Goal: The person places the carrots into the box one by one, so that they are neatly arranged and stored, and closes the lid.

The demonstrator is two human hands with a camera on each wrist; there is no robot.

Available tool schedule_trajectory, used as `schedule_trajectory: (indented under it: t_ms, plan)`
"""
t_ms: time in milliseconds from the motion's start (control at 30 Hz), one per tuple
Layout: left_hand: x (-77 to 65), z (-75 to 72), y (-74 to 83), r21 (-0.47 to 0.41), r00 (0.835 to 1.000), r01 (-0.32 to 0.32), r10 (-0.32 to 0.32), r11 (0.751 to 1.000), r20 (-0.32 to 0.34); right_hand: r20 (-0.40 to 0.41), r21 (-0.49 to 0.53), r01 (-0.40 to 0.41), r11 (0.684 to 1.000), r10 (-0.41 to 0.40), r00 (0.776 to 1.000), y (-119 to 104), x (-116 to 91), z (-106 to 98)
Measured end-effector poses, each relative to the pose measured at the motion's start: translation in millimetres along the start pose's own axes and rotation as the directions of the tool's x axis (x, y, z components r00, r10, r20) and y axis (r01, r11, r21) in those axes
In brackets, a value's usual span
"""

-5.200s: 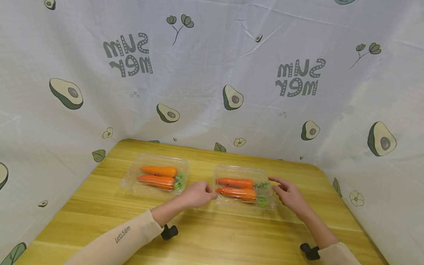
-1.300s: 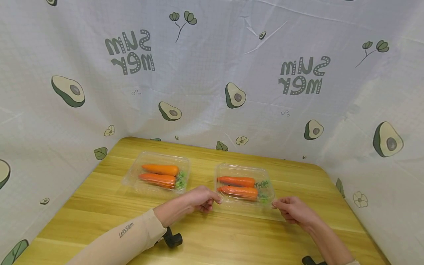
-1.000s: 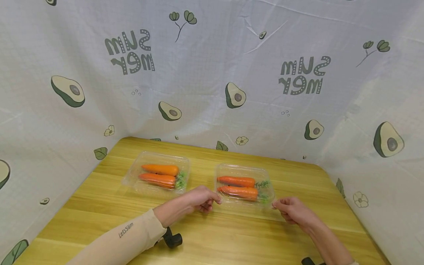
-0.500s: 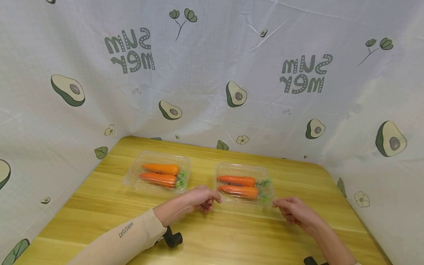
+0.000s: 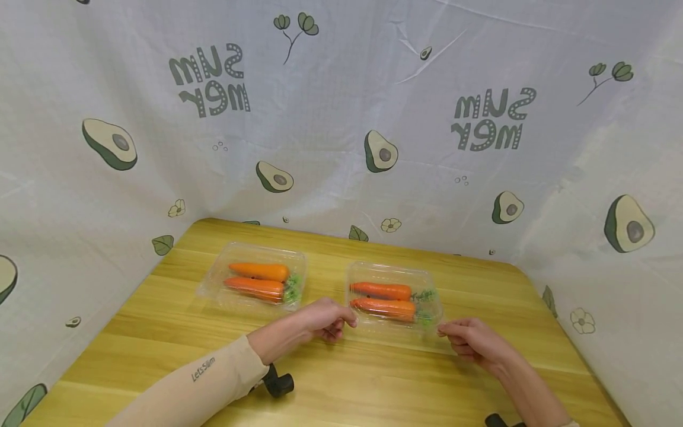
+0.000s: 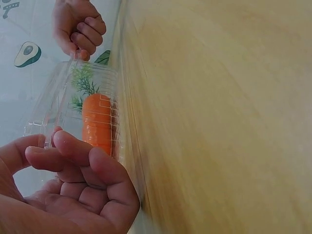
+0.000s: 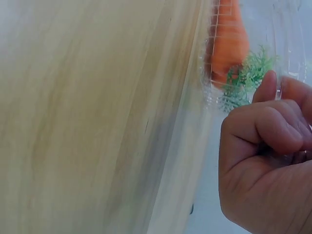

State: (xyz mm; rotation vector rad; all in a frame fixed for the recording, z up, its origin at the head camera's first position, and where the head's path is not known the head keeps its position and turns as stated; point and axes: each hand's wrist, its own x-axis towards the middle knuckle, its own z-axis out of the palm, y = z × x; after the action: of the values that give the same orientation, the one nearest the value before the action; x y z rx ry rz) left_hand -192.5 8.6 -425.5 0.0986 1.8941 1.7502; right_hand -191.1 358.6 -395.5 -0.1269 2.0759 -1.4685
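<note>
A clear plastic clamshell box [image 5: 392,271] lies at the right of the wooden table with its lid over two carrots [image 5: 383,308]. My left hand [image 5: 325,319] pinches its front left corner between thumb and index finger, the other fingers curled under. At the front right corner my right hand [image 5: 472,339] pinches the rim the same way. In the left wrist view, one carrot [image 6: 97,119] with green leaves shows through the ridged wall, beyond my fingers. The right wrist view has the leafy tops [image 7: 248,73] right beside my right thumb and finger.
Another clear clamshell box [image 5: 267,254] with two carrots [image 5: 258,271] stands to the left on the wooden table [image 5: 368,379]. A white curtain [image 5: 320,107] with avocado prints hangs behind and along both sides. Black wrist mounts [image 5: 278,384] sit under my forearms.
Since the oldest frame, my hands have moved from the right box's sides to pinch its front corners, and its front edge looks drawn together. Over the last second almost nothing differs.
</note>
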Motion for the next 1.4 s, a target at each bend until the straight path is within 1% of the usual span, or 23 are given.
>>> schedule_trajectory:
  t_ms: [267, 500, 700, 800, 933, 1100, 1300, 1400]
  plan:
    - [-1.0, 0.7, 0.6, 0.011, 1.0, -0.006, 0.006, 1.0, -0.007, -0.023, 0.001, -0.007, 1.0, 0.007, 1.0, 1.6, 1.5, 1.2]
    - [-0.9, -0.1, 1.5, 0.028, 1.0, -0.007, 0.008, 1.0, -0.014, -0.089, -0.011, -0.008, 1.0, 0.007, 0.996, 2.6, 3.2, 2.6]
    - [-3.9, -3.8, -3.0, 0.053, 1.0, -0.01, 0.01, 0.999, 0.002, -0.061, -0.001, -0.014, 1.0, 0.014, 0.998, 4.5, 3.1, 2.7]
    - [-7.1, -6.1, -4.7, 0.061, 1.0, -0.008, 0.007, 0.998, 0.01, -0.048, -0.014, -0.02, 1.0, 0.019, 0.999, 4.1, 2.4, 2.3]
    - [-11.6, -7.8, -3.7, 0.075, 0.999, -0.034, 0.033, 0.997, 0.011, -0.057, -0.041, -0.018, 0.999, 0.015, 0.998, 4.1, 1.3, 1.7]
    - [-14.3, -6.3, -1.0, 0.086, 0.997, -0.082, 0.08, 0.993, 0.019, -0.075, -0.041, -0.016, 0.999, 0.013, 0.997, 5.4, 1.3, 1.8]
    - [-11.7, -4.5, -1.1, 0.088, 0.997, -0.079, 0.079, 0.993, 0.005, -0.098, -0.034, -0.023, 0.999, 0.019, 0.995, 7.4, 2.6, 1.6]
    - [-11.9, -4.4, -1.7, 0.098, 0.997, -0.078, 0.078, 0.992, -0.005, -0.113, -0.053, -0.025, 0.998, 0.019, 0.993, 9.0, 2.5, 2.3]
